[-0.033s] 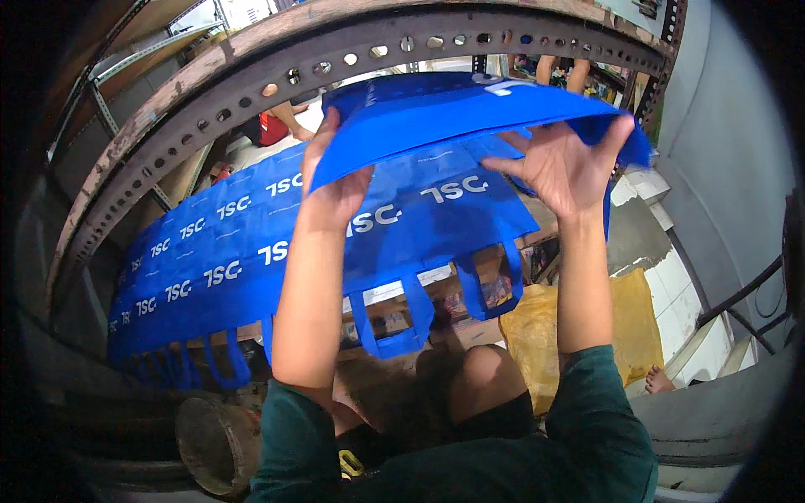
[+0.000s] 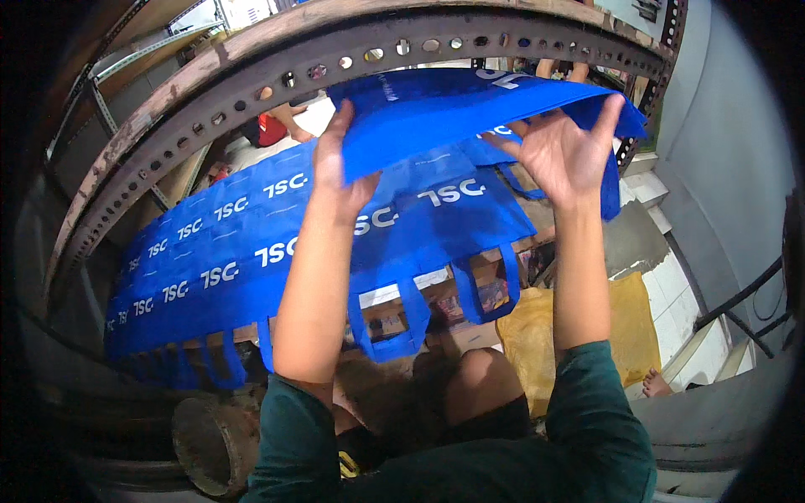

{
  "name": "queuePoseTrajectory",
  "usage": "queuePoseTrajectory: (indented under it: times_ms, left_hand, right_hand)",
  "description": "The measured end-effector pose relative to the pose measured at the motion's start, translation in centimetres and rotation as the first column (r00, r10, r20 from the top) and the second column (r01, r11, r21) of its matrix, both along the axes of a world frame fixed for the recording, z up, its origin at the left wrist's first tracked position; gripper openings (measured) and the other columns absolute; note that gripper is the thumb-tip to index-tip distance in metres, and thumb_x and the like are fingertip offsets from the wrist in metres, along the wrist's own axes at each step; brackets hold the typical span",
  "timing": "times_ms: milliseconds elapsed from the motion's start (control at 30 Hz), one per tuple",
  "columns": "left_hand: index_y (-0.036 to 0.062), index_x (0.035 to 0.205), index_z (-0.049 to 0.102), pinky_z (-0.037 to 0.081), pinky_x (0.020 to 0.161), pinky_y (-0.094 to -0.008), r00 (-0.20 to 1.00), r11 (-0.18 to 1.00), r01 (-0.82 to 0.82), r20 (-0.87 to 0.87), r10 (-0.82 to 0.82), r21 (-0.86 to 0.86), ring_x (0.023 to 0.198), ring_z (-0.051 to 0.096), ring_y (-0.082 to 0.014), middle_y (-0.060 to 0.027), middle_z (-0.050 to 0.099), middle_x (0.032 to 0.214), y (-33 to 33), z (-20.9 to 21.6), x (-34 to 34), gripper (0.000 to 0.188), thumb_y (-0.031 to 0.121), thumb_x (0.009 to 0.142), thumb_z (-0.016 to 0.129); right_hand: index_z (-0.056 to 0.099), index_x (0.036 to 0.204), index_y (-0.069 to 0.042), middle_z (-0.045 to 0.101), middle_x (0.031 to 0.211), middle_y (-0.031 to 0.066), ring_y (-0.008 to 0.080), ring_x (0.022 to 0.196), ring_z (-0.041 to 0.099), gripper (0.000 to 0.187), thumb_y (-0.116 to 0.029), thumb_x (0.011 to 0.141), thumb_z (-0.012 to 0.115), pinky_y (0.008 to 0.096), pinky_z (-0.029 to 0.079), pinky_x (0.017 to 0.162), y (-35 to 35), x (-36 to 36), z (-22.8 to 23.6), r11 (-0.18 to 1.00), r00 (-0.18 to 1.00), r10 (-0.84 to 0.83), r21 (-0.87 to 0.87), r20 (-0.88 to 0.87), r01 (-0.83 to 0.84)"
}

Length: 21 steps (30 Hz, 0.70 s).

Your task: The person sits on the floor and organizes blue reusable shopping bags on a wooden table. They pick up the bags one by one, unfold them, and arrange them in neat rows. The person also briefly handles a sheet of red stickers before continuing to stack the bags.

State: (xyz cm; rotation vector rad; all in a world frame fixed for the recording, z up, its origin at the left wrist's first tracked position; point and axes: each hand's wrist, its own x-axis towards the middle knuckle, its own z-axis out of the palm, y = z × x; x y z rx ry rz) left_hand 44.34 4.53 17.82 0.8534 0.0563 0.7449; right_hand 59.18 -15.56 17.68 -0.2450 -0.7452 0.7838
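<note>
Both my hands hold up a blue fabric tote bag (image 2: 436, 113) with white print, above a row of similar bags. At its left edge, my left hand (image 2: 342, 163) grips the cloth, thumb outside and fingers curled behind. My right hand (image 2: 566, 159) has its palm toward me, its thumb against the bag's right edge and its fingers spread beneath the cloth. Part of the raised bag hangs down beside my right wrist. Below lie overlapping blue tote bags (image 2: 226, 243) with white print, their strap handles (image 2: 411, 314) hanging over the near edge.
A perforated metal shelf beam (image 2: 344, 63) arches across the far side, close above the raised bag. A yellow sack (image 2: 625, 314) lies at right, near someone's bare foot (image 2: 656, 383). A round container (image 2: 210, 444) stands at lower left. Beyond the beam, parts of other people show.
The raised bag has turned slightly and its left edge has shifted right with my left hand. My right hand has moved a little left and up.
</note>
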Motion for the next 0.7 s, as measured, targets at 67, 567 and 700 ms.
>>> queuePoseTrajectory:
  times_ms: [67,567,700]
  left_hand:
    - [0.0092,0.115,0.055,0.052,0.076,-0.0304,1.0,0.999,-0.004,-0.029,0.003,-0.041,0.091,0.062,-0.0188,-0.007,0.063,0.105,-1.2,0.5,2.3,0.027,0.025,0.094,0.049]
    - [0.0029,0.122,0.047,0.051,0.083,-0.0365,0.992,0.99,0.125,-0.006,-0.124,0.068,0.099,0.058,-0.0213,-0.0096,0.057,0.112,3.6,-3.9,20.6,0.03,0.009,0.092,0.046]
    - [0.0028,0.116,0.048,0.055,0.068,-0.0328,0.951,0.988,0.154,-0.276,-0.142,0.024,0.085,0.063,-0.0222,-0.013,0.058,0.105,4.8,-11.0,23.9,0.027,0.0,0.089,0.045]
  right_hand:
    - [0.016,0.145,-0.009,0.019,0.147,0.0231,0.046,0.132,0.026,0.097,-0.079,0.08,0.03,0.069,0.015,0.103,2.1,3.0,0.7,0.991,0.991,-0.13,-0.042,-0.032,0.129]
    - [0.051,0.118,-0.013,0.06,0.093,0.003,0.0183,0.077,0.059,0.041,-0.041,0.092,0.037,0.0352,0.051,0.064,5.6,25.0,-2.6,0.672,0.69,-0.719,-0.33,-0.08,0.663]
    - [0.038,0.134,-0.017,0.052,0.114,0.0125,0.0342,0.106,0.051,0.06,-0.056,0.088,0.036,0.0529,0.04,0.091,3.9,23.2,-8.4,0.635,0.591,-0.752,-0.562,-0.293,0.53]
